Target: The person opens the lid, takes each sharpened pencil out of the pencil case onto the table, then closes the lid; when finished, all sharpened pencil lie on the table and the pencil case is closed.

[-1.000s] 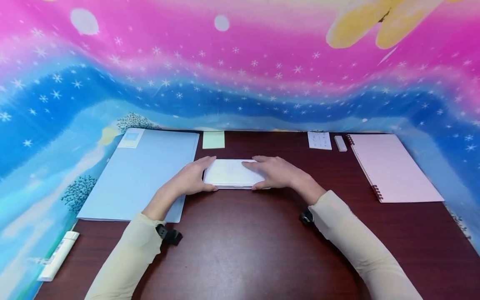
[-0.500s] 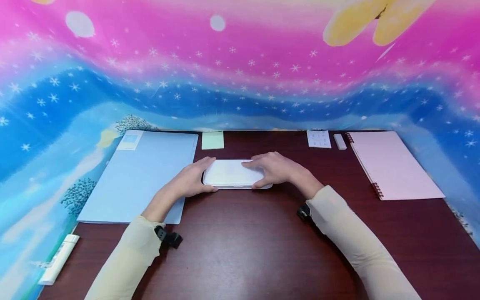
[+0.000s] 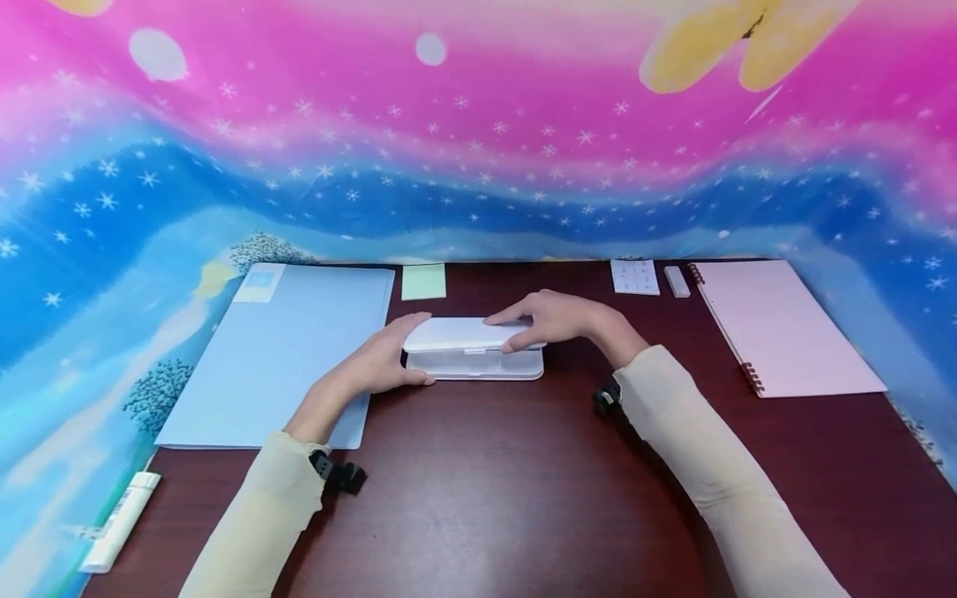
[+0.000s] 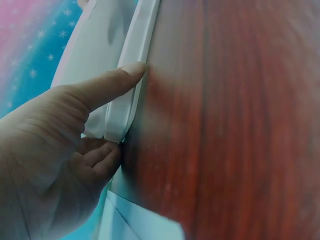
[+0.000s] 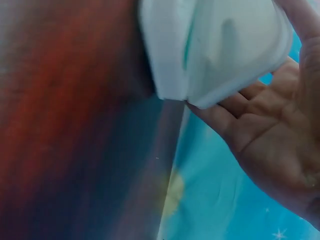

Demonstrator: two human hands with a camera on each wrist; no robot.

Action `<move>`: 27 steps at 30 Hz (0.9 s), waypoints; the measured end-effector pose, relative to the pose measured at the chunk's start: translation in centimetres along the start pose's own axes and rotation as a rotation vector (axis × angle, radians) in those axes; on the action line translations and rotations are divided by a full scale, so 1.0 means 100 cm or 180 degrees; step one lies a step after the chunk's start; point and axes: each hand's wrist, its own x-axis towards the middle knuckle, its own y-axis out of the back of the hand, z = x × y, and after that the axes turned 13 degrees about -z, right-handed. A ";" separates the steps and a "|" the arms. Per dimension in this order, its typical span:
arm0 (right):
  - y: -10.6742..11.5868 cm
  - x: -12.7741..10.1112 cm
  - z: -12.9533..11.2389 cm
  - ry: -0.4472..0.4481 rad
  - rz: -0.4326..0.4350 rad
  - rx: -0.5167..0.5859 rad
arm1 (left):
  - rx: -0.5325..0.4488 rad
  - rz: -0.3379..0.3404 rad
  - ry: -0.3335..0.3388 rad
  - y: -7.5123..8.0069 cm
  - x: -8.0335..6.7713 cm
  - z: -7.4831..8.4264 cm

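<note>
A white, hinged plastic pencil case stands in the middle of the table in the head view, its lid (image 3: 449,333) tilted up and a gap showing along the front of the base (image 3: 516,366). My left hand (image 3: 376,359) grips the left end of the base, thumb at the front and fingers behind. In the left wrist view that thumb (image 4: 112,87) lies across the front wall. My right hand (image 3: 564,322) holds the raised lid at its right end, thumb on the front edge. The right wrist view shows the lid (image 5: 240,50) angled away from the base, beside the right palm (image 5: 272,127).
A light blue folder (image 3: 292,357) lies left, partly under the left forearm. Behind are green sticky notes (image 3: 424,281), a printed paper pad (image 3: 635,277) and a small white eraser (image 3: 676,281). A pink spiral notebook (image 3: 792,332) lies right; a white tube-like stick (image 3: 121,522) front left.
The pencil case's lid, shut before, has swung up at the front, exposing the inside of the base. My right hand has risen with it; my left hand keeps its place.
</note>
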 end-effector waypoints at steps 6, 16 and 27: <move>0.010 0.001 0.006 0.0126 -0.0150 0.0373 | -0.0363 0.0088 0.0028 -0.007 0.000 -0.007; 0.007 0.008 0.021 -0.0158 0.1527 -0.0569 | -0.0523 0.0091 -0.0140 -0.015 0.003 -0.008; -0.015 -0.020 0.008 -0.0376 0.1563 -0.1954 | -0.0433 0.0055 -0.0003 -0.010 -0.002 -0.006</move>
